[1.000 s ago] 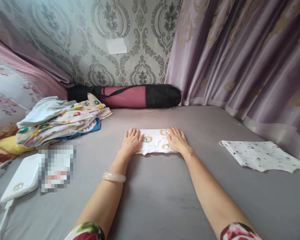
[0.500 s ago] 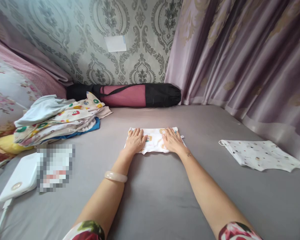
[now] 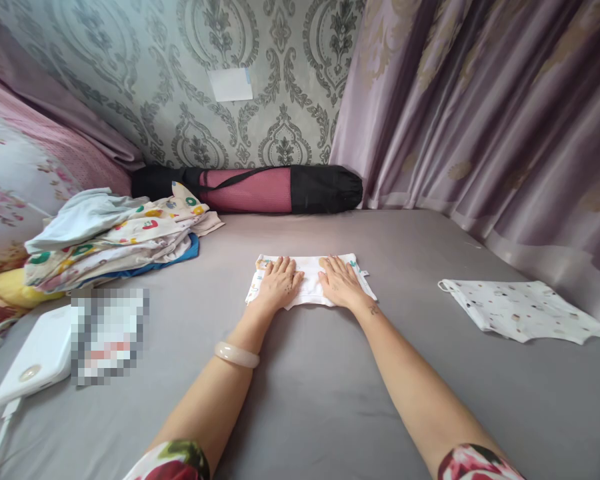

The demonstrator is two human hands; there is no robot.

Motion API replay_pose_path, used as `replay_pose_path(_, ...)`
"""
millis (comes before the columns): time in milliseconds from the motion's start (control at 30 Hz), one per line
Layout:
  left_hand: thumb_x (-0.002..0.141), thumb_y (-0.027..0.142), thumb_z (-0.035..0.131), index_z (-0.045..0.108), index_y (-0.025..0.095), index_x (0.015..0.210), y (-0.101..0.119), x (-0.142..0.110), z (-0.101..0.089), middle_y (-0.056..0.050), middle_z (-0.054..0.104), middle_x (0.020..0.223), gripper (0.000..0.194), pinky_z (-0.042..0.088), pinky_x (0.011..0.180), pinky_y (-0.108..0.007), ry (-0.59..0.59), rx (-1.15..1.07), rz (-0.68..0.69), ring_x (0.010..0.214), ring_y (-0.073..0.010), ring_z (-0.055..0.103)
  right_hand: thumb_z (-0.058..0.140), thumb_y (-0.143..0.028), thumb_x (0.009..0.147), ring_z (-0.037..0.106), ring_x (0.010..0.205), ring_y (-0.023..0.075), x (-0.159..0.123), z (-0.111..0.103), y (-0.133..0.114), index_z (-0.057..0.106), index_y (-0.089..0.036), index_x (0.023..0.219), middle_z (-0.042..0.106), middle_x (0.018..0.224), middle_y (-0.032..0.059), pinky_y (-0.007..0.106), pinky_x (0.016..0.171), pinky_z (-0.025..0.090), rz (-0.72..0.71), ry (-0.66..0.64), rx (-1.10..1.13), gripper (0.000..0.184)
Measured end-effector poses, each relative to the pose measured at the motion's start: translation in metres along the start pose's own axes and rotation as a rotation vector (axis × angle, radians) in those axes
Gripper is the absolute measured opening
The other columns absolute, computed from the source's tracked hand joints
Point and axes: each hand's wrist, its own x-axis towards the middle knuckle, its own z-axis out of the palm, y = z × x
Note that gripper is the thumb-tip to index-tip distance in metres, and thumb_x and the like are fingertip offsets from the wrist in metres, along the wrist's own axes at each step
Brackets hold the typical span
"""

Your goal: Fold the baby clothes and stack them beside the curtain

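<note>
A small white printed garment (image 3: pixel 311 288), which looks like folded baby clothing, lies flat on the grey bed sheet (image 3: pixel 325 400). My left hand (image 3: pixel 281 283) rests palm down on its left half, fingers stretched out and pointing away from me. On the right half my right hand (image 3: pixel 339 280) presses flat in the same way, fingers extended. Parts of the print are hidden under both hands. A small tag sticks out at the garment's right edge. A pale bangle (image 3: pixel 237 355) circles my left wrist.
To the right lies another folded white garment (image 3: pixel 525 310) with small prints. A heap of clothes (image 3: pixel 115 233) sits at the left, near a white power bank (image 3: pixel 37 353) with cables and a blurred-out item (image 3: pixel 111 337). A pink and black rolled bag (image 3: pixel 250 190) lies along the wall.
Both hands have slid slightly on the garment, the left one to the right and the right one a little left, so they are closer together. The garment stays in place.
</note>
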Motion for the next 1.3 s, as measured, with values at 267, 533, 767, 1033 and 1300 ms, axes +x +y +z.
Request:
replay_pose_path(267,0.101,0.040,0.026,0.043,0.012,0.142,-0.001,-0.001,-0.001,-0.015,0.041,0.152,0.052,0.024,0.116,-0.048,0.006,-0.008,-0.008,0.144,-0.0302,0.030,0.023,-0.034,0.100,0.019,0.148,0.0255,0.001,0.001,0.001,0.032,-0.012,0.151,0.025,0.160,0.0122,0.046,0.120,0.012,0.006,-0.001,-0.009,0.056)
replay_pose_path(533,0.102,0.040,0.020,0.041,0.012,0.145,0.013,-0.001,-0.005,-0.014,0.038,0.154,0.056,0.018,0.120,-0.051,0.041,-0.001,0.009,0.147,-0.0278,0.025,0.018,-0.033,0.100,0.017,0.149,0.0236,0.002,-0.002,-0.007,0.031,-0.006,0.152,0.023,0.161,0.0124,0.043,0.121,0.010,-0.019,0.066,0.001,0.059)
replay_pose_path(767,0.101,0.037,0.020,0.037,0.008,0.148,0.020,-0.001,0.000,-0.016,0.032,0.157,0.057,0.017,0.119,-0.052,-0.076,0.000,0.043,0.147,-0.0286,0.024,0.021,-0.030,0.099,0.019,0.148,0.0260,0.001,0.007,-0.010,0.031,-0.001,0.151,0.027,0.159,0.0151,0.041,0.121,0.006,-0.044,0.034,-0.068,0.060)
replay_pose_path(1033,0.100,0.032,0.023,0.040,0.009,0.145,0.022,-0.002,-0.004,-0.016,0.037,0.155,0.053,0.019,0.119,-0.050,-0.006,0.001,0.041,0.146,-0.0280,0.029,0.022,-0.028,0.099,0.020,0.148,0.0266,-0.001,0.001,-0.013,0.032,-0.001,0.150,0.027,0.159,0.0158,0.042,0.121,0.008,-0.045,0.048,-0.066,0.059)
replay_pose_path(1300,0.098,0.025,0.027,0.040,0.008,0.145,0.027,0.002,-0.002,-0.015,0.037,0.155,0.051,0.020,0.119,-0.048,-0.041,-0.034,0.002,0.146,-0.0273,0.029,0.020,-0.029,0.099,0.018,0.149,0.0242,0.003,0.008,-0.028,0.033,-0.004,0.151,0.026,0.159,0.0131,0.044,0.121,0.010,-0.098,0.040,-0.013,0.059)
